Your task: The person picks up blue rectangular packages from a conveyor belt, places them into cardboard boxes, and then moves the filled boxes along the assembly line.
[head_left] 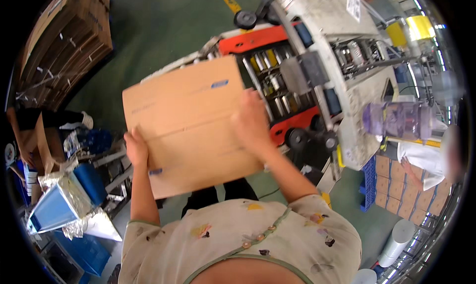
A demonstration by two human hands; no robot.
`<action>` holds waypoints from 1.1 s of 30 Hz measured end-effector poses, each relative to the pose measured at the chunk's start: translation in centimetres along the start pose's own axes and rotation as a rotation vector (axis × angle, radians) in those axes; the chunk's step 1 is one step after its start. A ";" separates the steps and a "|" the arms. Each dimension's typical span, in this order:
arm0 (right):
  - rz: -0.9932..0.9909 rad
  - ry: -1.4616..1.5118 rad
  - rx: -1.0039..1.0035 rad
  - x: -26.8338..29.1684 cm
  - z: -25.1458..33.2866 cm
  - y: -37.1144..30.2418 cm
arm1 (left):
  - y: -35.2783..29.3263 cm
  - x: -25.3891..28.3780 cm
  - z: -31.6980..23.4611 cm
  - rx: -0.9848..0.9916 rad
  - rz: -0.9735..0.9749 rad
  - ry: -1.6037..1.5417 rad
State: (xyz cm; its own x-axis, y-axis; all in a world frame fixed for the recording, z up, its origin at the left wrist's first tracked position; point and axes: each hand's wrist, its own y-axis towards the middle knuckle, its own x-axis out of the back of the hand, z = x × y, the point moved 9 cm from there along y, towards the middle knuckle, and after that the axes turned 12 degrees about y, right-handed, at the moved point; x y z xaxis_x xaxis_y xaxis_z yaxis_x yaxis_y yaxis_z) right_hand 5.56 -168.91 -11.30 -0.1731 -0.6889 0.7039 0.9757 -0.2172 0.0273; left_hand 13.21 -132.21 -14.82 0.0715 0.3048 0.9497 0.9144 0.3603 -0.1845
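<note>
A brown cardboard box (191, 130) is held in front of my body, its top seam running across the middle and small blue marks printed on it. My left hand (136, 147) grips its left edge, thumb on top and the other fingers mostly hidden. On the right side my right hand (250, 118) is closed at the box edge, slightly blurred by motion. Just beyond the box is a box-sealing machine (272, 81) with rollers and red side guides, partly covered by the box.
Stacked cardboard (74, 46) stands at the far left. Below it are another person's arm (22, 150) and a blue bin (64, 204). At right, a person in a white shirt (421, 157) stands near a purple water jug (396, 120), stacked cartons (401, 185) and a blue pallet (368, 185).
</note>
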 end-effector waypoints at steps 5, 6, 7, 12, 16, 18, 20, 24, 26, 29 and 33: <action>0.168 -0.227 0.328 -1.7 5.9 -0.3 | -0.7 -1.4 -0.4 -0.334 0.200 -0.333; 0.198 -0.222 0.334 -1.6 5.9 0.0 | -1.1 -1.1 -0.5 -0.298 0.233 -0.379; 0.203 -0.203 0.305 -1.5 5.5 1.0 | -1.0 -1.1 -1.4 -0.266 0.252 -0.442; 0.214 -0.293 0.387 0.9 2.7 5.7 | -2.0 -2.0 -5.9 -0.283 0.177 -0.574; 0.074 -0.370 0.233 5.2 -1.4 7.1 | -3.5 -4.4 -12.7 -0.439 0.104 -0.659; -0.027 -0.303 0.093 6.1 -3.5 7.3 | -3.4 -5.2 -15.6 -0.407 0.151 -0.741; -0.110 -0.371 0.009 5.3 -4.6 5.7 | -4.3 -5.9 -17.9 -0.423 0.198 -0.756; 0.515 0.121 -0.205 2.6 2.1 3.0 | -4.5 -8.2 -22.0 -0.597 0.145 -0.747; 0.466 0.332 -0.205 7.4 6.7 5.1 | -4.9 -10.0 -23.4 -0.676 0.123 -0.703; 0.007 -0.006 0.088 22.6 17.1 12.0 | -5.2 -11.6 -26.0 -0.713 0.225 -0.668; -0.405 0.029 -0.090 39.0 23.2 11.3 | -7.5 -12.7 -32.4 -0.894 0.384 -0.792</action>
State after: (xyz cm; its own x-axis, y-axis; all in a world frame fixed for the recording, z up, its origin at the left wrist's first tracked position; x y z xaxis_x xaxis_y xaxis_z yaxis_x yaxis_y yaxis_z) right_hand 12.93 -182.16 32.90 -0.5459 -0.5539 0.6287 0.8123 -0.5338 0.2350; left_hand 18.32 -167.32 -17.30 0.4174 0.8142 0.4035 0.8596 -0.4978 0.1152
